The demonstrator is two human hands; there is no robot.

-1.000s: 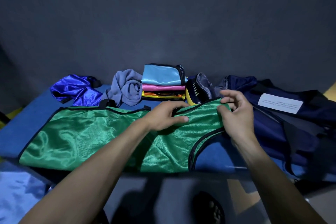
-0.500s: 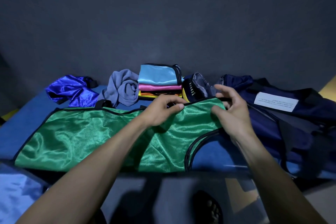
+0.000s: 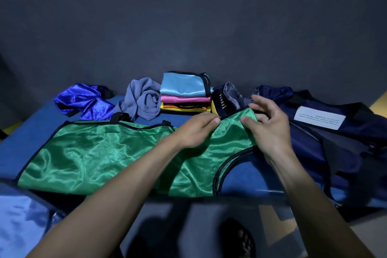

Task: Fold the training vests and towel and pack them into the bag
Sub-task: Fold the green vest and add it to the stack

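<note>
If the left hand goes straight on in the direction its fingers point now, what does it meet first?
Probably the right hand. The left hand points right along the green vest's top edge, and its fingertips are already close to the right thumb. Depth is unclear.

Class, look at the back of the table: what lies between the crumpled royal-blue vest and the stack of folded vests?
In the head view, a crumpled grey towel lies between the royal-blue vest and the folded stack.

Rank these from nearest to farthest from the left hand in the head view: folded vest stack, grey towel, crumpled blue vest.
1. Folded vest stack, just beyond the left hand, slightly to its left.
2. Grey towel, left of the stack.
3. Crumpled blue vest, far left on the blue surface.
</note>
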